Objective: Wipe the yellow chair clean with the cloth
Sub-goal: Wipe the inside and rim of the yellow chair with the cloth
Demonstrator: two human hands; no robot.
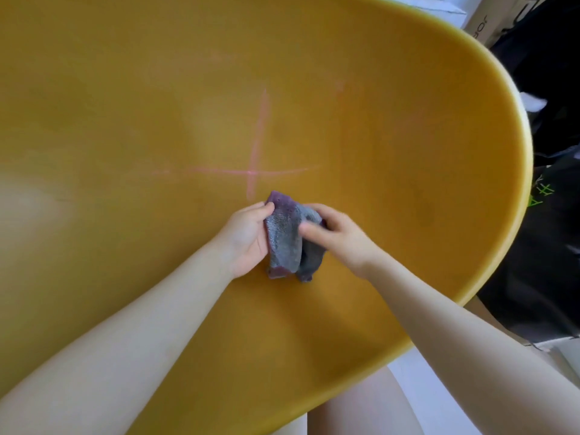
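The yellow chair [125,105] fills most of the view, its smooth plastic seat curving to a rim at the right. A pink cross-shaped mark [255,164] is drawn near the seat's middle, with fainter pink streaks above it. Just below the cross, a folded grey and purple cloth [287,237] is held over the seat between both hands. My left hand [248,238] grips the cloth's left side with its fingers curled round the edge. My right hand [337,235] pinches the cloth's right side, thumb across the front.
Beyond the chair's right rim lie black bags [546,221], one with green markings, and a white cardboard box [489,23] at the top right. My bare knees and a pale floor [417,390] show under the chair's near edge.
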